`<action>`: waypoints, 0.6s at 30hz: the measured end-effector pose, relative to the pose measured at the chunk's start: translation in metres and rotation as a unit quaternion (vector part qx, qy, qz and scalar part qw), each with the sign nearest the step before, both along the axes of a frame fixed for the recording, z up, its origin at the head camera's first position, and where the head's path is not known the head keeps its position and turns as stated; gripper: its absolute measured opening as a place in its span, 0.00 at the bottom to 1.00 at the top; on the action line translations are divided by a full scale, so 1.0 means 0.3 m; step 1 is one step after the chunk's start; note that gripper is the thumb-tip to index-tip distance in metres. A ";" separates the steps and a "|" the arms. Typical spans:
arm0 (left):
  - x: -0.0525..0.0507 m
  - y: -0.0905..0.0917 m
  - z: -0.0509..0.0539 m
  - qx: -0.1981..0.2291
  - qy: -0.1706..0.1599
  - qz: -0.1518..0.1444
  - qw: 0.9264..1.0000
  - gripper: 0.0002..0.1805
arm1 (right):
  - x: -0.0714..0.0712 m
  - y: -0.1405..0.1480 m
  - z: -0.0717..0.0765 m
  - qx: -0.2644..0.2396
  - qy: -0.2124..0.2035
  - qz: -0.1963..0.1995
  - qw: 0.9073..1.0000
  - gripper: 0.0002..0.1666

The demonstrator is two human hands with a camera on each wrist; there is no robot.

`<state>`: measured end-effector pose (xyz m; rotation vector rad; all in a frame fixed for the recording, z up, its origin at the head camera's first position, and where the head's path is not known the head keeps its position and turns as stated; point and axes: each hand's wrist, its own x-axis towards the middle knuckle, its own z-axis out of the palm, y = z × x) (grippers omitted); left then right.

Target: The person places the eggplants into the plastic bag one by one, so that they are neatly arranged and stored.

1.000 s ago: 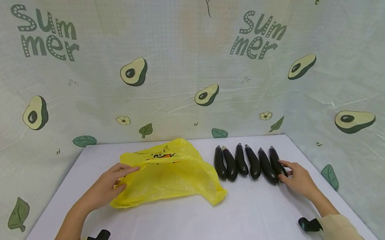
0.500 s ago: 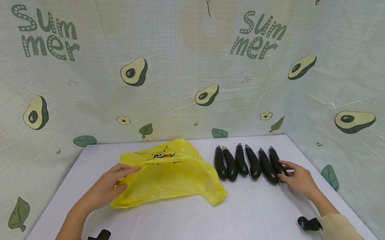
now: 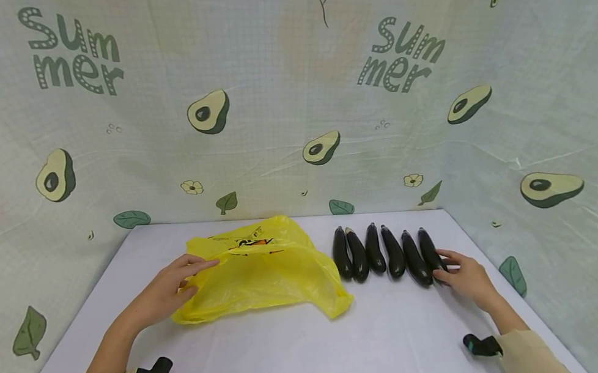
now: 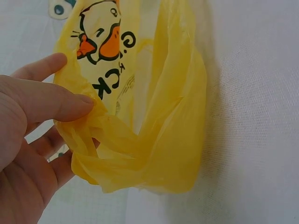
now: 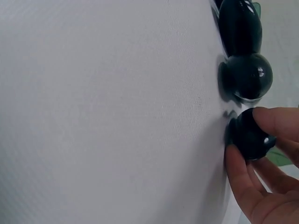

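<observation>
A yellow plastic bag [image 3: 265,276] lies at the middle left of the table, its mouth partly spread toward me. My left hand [image 3: 165,291] holds the bag's left edge; in the left wrist view the thumb [image 4: 70,103] lies on the film and other fingers are behind it. At the right, my right hand [image 3: 467,278] grips the near end of the rightmost eggplant [image 3: 427,244]. In the right wrist view, thumb and fingers stand around that eggplant's rounded end [image 5: 252,135]. Its neighbour, another dark eggplant [image 3: 415,259], lies close on the left.
Several more eggplants [image 3: 374,248] lie in a row between the bag and my right hand, stems pointing away. White cloth covers the table [image 3: 318,356]. A printed cloth backdrop [image 3: 261,49] rises at the back and both sides.
My right hand has shifted slightly to the right with the near end of the rightmost eggplant, widening its gap from the neighbour. The left hand and bag stay put.
</observation>
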<state>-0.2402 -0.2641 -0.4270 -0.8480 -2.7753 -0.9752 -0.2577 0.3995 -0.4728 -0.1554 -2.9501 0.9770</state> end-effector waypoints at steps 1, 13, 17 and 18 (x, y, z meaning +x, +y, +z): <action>0.000 0.000 -0.001 0.000 0.000 -0.001 1.000 0.38 | 0.000 0.001 0.001 -0.006 -0.003 -0.002 1.000 0.42; -0.008 0.000 -0.004 0.002 0.007 -0.006 1.000 0.37 | 0.004 0.007 0.003 -0.094 -0.028 -0.021 0.995 0.43; -0.009 0.000 -0.004 0.002 0.017 -0.012 1.000 0.36 | 0.009 0.004 0.010 -0.121 -0.034 -0.020 0.992 0.43; -0.009 0.001 -0.004 0.002 0.017 -0.012 1.000 0.36 | 0.010 0.005 0.012 -0.122 -0.037 -0.019 0.992 0.43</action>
